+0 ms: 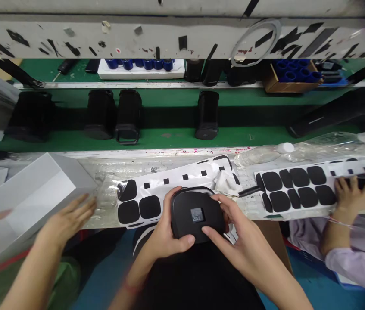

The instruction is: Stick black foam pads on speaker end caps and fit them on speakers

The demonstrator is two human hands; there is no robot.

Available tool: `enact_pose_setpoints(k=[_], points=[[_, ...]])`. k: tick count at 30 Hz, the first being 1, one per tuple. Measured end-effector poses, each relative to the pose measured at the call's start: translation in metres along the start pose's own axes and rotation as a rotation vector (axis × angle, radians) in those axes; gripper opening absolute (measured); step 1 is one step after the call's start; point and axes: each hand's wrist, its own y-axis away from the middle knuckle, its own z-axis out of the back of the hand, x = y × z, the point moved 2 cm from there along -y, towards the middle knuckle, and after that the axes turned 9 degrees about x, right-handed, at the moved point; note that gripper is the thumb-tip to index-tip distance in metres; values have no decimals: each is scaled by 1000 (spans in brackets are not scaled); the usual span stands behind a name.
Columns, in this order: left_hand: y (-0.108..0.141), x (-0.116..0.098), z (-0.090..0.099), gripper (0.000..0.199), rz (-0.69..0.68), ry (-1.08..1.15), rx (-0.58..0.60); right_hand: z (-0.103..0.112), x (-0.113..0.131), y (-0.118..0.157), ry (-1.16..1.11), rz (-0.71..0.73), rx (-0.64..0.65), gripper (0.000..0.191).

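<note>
Both my hands hold a black rounded-square device [182,215], its flat end facing up. A small square opening near the middle of that end shows a printed label [197,215]. My left hand [169,239] wraps round the left side, thumb lying on the lower edge. From the right, my right hand [237,230] grips the other side, with thumb and index finger on the flat face. Just beyond the device lies a white sheet of black rounded stickers [150,207], partly peeled. A crumpled white scrap [227,184] rests by the sheet's right end.
A green conveyor [166,125] carries several black units [207,114]. Blue cylinders [148,64] stand on the shelf above. At left, a co-worker's hand [69,219] is at a white box [72,172]. Another co-worker's hand [352,196] is over a second sticker sheet [298,206].
</note>
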Motion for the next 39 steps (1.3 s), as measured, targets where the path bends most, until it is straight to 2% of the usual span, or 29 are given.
enact_pose_setpoints(k=[3,6,8,10,11,14,16,18,20,22,24,26,28,31,34,37,39], points=[[-3,-2,-1,97,14,37,-24,-3,-2,8,199,55,-56,58],[-6,-4,-1,95,0,64,-26,-6,-8,12,295,30,-95,59],[-6,-6,0,94,-7,83,-22,-9,-12,11,198,-10,-38,62],[-6,-7,1,93,-14,115,-31,-13,-16,10,7,-90,63,65],[-6,-7,2,92,-17,135,-37,-15,-17,9,-93,-134,105,71],[-4,-10,3,89,-22,206,-45,-21,-20,4,-343,-220,164,108],[-3,-13,3,89,6,244,-35,-24,-22,0,-460,-232,218,120],[-4,-17,2,86,51,238,-68,-25,-25,-2,-573,-216,289,110],[-6,-21,1,70,112,196,-172,-24,-26,-3,-698,-180,313,96],[-8,-24,0,49,183,175,-278,-22,-27,-3,-798,-164,294,77],[-10,-26,-5,39,248,209,-321,-22,-28,-5,-848,-187,238,57],[-10,-27,-10,40,283,257,-334,-23,-26,-9,-820,-228,142,44],[-10,-28,-14,38,290,264,-357,-24,-22,-17,-711,-262,54,39],[-9,-29,-19,28,273,212,-411,-23,-17,-27,-541,-292,20,38],[-11,-32,-19,25,257,186,-480,-17,-21,-27,-551,-258,87,38],[-14,-33,-16,27,270,207,-529,-10,-32,-17,-682,-169,248,36],[-16,-34,-15,30,285,228,-544,-8,-38,-8,-768,-106,399,52]])
